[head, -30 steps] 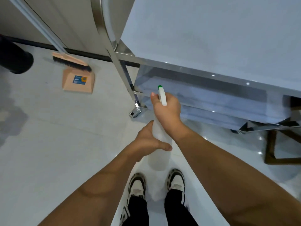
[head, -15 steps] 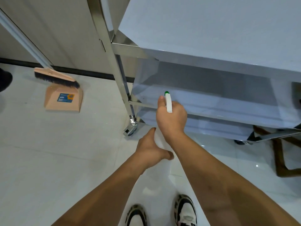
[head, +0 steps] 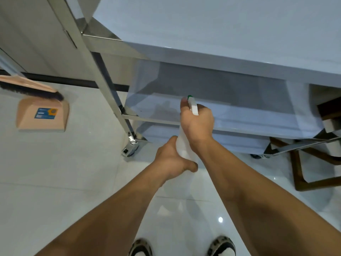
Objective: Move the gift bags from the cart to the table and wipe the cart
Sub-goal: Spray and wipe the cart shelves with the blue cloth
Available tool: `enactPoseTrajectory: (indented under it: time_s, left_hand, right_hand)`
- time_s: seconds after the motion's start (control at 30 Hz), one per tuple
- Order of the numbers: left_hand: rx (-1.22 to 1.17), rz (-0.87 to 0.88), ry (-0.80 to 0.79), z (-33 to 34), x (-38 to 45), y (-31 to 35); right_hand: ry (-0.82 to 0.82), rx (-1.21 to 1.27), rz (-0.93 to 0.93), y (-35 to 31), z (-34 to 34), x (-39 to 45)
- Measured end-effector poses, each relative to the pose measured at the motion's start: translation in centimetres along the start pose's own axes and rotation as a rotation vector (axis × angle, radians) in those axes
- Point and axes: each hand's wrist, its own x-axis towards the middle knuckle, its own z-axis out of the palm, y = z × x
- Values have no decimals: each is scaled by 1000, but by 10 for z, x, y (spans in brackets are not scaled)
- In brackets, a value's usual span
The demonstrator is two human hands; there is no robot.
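In front of the cart's point(head: 230, 43) middle shelf, I see both hands on a white spray bottle point(head: 184, 146).

My view shows the right hand point(head: 197, 124) curled round the bottle's neck, its green-tipped nozzle poking out above the knuckles toward the shelf, while the left hand point(head: 171, 161) grips the bottle's body just below, fingers wrapped round it. The cart stands close ahead with its pale top and lower shelves on a steel frame; I see no gift bags. A dustpan point(head: 42, 115) and broom point(head: 31, 89) lie on the floor to the left.
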Motion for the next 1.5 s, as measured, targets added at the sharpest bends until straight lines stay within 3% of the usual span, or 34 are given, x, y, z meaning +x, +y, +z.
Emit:
enactPoseTrajectory:
  time_s: [0.17,1.0,1.33,1.5]
  left_hand:
    - [27,-3,-44,33,18,24]
    - [327,94,-221,279,66,107]
    - [420,2,-292,303,57,61]
    - [383,-89,-286,296,58,5]
  right_hand:
    - [102,15,17,11,-26,28]
    - [283,12,51,128,-259,121]
    - [266,8,73,185,-255,93]
    - [133,-25,152,220,-221,76]
